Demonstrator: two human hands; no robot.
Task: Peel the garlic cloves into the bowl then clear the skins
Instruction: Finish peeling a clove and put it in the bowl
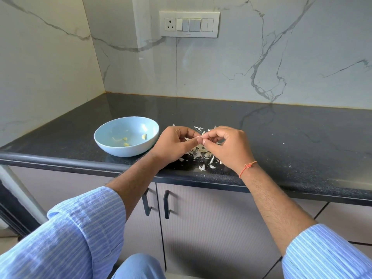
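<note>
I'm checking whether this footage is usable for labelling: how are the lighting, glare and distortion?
Head view: soft, even daylight; the countertop mirrors the marble wall; wide-angle bending bows the counter edge; sharp on the hands and skins, whatever they pinch too small to make out.

I'm in a home kitchen. Evidence: black speckled stone countertop with a rounded front edge, running into a corner. Marble-look tile backsplash with grey veining on both walls. White switch plate with socket mounted on the backsplash. Beige base cabinets under the counter with black handles. A light blue bowl holding food sits on the counter.
</note>
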